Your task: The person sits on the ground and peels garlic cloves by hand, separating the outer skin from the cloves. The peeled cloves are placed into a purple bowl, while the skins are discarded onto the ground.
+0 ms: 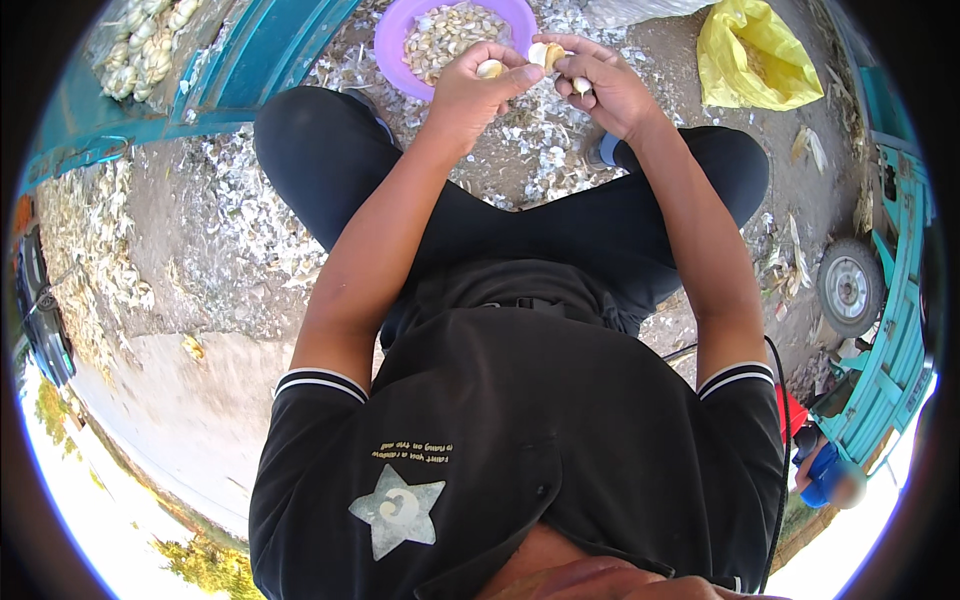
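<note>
Both my hands meet just right of a purple plastic basin (pixel 385 46) that holds many loose garlic cloves (pixel 457 37). In my left hand (pixel 480 94) a garlic clove (pixel 490 69) lies against the curled fingers, while thumb and forefinger touch a white clove (pixel 538 54). My right hand (pixel 607 82) pinches a brownish garlic piece (pixel 553 56) beside that white clove, and another clove (pixel 582 85) is tucked among its lower fingers. Whether the two pieces between the fingertips are still joined, I cannot tell.
A yellow plastic bag (pixel 757 60) stands open at the upper right. Garlic bulbs (pixel 142 52) lie by a teal metal frame (pixel 262 60) at upper left. Papery garlic skins (pixel 225 195) litter the ground. At right are a teal vehicle with a wheel (pixel 850 288) and a person in blue (pixel 821 476).
</note>
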